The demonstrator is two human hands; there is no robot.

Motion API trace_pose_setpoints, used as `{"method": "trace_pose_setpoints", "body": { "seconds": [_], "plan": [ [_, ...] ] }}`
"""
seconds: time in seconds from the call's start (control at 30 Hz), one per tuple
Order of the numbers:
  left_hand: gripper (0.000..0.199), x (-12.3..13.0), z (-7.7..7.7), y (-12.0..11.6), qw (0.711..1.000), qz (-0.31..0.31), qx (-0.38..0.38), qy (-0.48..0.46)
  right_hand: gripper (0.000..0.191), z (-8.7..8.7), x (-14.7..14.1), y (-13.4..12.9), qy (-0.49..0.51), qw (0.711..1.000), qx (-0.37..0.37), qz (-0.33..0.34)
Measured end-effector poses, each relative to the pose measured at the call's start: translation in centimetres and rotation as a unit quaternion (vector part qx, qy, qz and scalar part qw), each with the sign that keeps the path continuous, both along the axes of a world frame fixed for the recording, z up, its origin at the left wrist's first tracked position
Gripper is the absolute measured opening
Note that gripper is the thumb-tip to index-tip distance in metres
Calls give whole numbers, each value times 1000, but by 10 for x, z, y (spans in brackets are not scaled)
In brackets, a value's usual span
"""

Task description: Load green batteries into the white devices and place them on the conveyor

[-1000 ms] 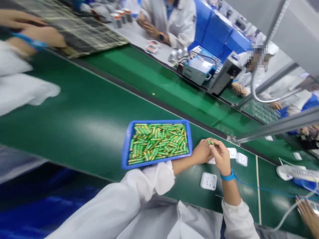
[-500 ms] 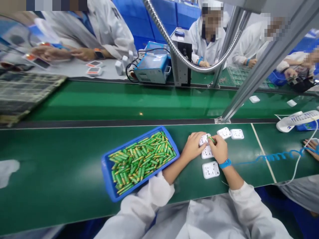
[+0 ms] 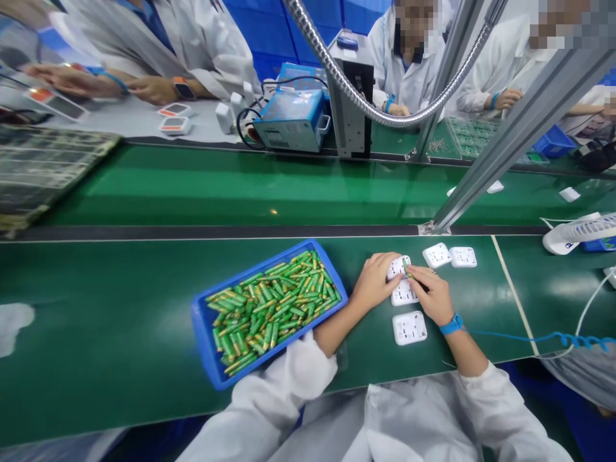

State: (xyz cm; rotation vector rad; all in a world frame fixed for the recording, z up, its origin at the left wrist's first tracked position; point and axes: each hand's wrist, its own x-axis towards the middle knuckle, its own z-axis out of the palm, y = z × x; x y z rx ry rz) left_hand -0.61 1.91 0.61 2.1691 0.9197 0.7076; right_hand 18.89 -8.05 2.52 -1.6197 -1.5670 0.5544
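My left hand (image 3: 376, 281) grips a small white plastic housing (image 3: 396, 266) by its left side, fingers at its far edge and thumb at its near edge. A green battery (image 3: 406, 263) sits at the housing's right side, its lower end between the pinched fingertips of my right hand (image 3: 433, 294). Below, touching or nearly touching the held one, lies a second white housing (image 3: 403, 294), partly covered by my hands. A third housing (image 3: 409, 328) lies nearer to me. To the left, a blue tray (image 3: 205, 346) is filled with several loose green batteries (image 3: 274, 308), beside my left forearm.
Two more white housings (image 3: 437, 255) lie beyond my right hand. A blue coiled cord (image 3: 563, 339) runs from my right wristband. A metal post (image 3: 462, 186) rises behind the work surface. A white fan-like device (image 3: 577, 234) is at the right. Co-workers sit across the green belt (image 3: 240, 192).
My right hand has shifted slightly right, its fingers straighter, and the battery now lies more along the housing. My left hand keeps its hold. The whole view has shifted a little.
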Motion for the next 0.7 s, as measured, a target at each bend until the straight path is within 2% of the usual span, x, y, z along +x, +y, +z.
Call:
{"method": "trace_pose_setpoints", "body": {
  "seconds": [0.27, 0.4, 0.53, 0.7],
  "plan": [
    [43, 1, 0, 0, 1000, 13, -11, -9, 34, -2, -1, 4, -45, 998, 3, 31],
    [44, 2, 2, 0, 1000, 15, -12, 3, 33, -3, 4, 4, -1, 999, 30, -28],
    [44, 3, 5, 1, 1000, 7, -13, 13, 37, -4, 9, 3, 48, 994, 20, -91],
    [44, 4, 8, 3, 1000, 8, -21, 8, 33, -2, 6, 15, 94, 990, 6, -107]
  ]
}}
